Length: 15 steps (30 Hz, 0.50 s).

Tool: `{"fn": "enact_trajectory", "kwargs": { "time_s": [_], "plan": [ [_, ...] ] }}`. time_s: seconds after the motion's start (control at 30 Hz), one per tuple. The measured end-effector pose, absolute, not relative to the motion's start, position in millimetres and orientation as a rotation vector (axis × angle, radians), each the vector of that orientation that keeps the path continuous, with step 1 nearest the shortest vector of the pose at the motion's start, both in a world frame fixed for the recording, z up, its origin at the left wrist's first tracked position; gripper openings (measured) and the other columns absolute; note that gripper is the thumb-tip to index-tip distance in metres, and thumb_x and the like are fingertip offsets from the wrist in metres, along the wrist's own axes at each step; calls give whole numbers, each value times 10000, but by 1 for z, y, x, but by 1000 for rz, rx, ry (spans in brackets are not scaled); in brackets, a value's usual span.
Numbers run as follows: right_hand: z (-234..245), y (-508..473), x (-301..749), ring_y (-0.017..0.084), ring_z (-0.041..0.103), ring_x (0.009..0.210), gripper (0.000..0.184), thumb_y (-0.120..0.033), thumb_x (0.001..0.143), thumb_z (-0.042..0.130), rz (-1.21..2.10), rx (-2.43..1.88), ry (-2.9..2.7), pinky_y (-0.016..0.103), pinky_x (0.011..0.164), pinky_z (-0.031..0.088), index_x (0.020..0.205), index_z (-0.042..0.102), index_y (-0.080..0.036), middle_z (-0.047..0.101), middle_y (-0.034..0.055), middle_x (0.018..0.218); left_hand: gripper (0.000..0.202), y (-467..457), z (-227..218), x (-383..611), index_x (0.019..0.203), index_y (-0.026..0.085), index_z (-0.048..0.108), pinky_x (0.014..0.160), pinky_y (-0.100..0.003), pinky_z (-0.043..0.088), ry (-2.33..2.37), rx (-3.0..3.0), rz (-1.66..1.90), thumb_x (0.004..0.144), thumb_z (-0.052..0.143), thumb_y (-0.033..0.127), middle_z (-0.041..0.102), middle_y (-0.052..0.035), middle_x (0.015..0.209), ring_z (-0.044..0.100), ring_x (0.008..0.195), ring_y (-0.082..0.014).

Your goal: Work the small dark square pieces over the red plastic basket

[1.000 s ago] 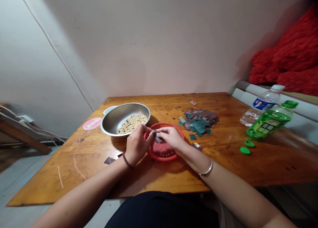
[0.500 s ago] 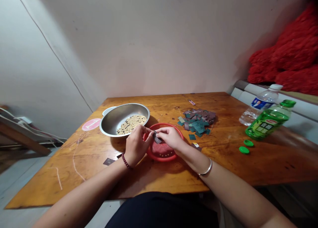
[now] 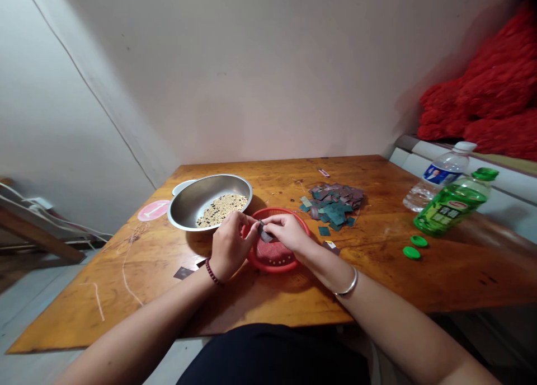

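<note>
My left hand (image 3: 231, 245) and my right hand (image 3: 287, 232) meet above a red plastic basket (image 3: 251, 250), and both pinch a small dark square of card or fabric (image 3: 264, 232) between the fingertips. Just behind my left hand stands a steel bowl (image 3: 184, 206) holding pale and black beans (image 3: 220, 210). To the right of the basket lies a heap of small teal and mauve squares (image 3: 333, 206). My fingers hide part of the held piece, so its exact shape cannot be seen.
The wooden table (image 3: 268, 301) also holds a water bottle (image 3: 438, 178), a green bottle (image 3: 453, 206), two green caps (image 3: 411, 253), a pink round sticker (image 3: 153, 210), loose string (image 3: 128, 262) and a few stray squares. A wall stands behind; red fabric (image 3: 482, 94) lies at right.
My hands keep the same pinch on the dark square. Only the whole view has drifted slightly as my head moved.
</note>
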State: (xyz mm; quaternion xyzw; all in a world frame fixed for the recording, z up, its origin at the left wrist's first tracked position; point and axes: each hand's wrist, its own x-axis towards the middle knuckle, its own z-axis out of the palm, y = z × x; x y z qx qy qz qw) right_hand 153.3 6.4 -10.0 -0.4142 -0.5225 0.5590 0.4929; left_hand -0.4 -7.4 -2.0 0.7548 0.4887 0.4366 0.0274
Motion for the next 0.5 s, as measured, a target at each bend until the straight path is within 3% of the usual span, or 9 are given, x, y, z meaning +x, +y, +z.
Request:
{"fn": "enact_trajectory", "kwargs": {
  "time_s": [0.5],
  "plan": [
    [-10,6,153,116,564,617,274,-256,636,596,1365,-991,-1257,259,616,446,835,722,-115,684,61,754,187,-7,-2,-1,767,203,436,580,-237,396,1521,2329,1325,812,575,321,629,7,780,525,658,-113]
  ]
}}
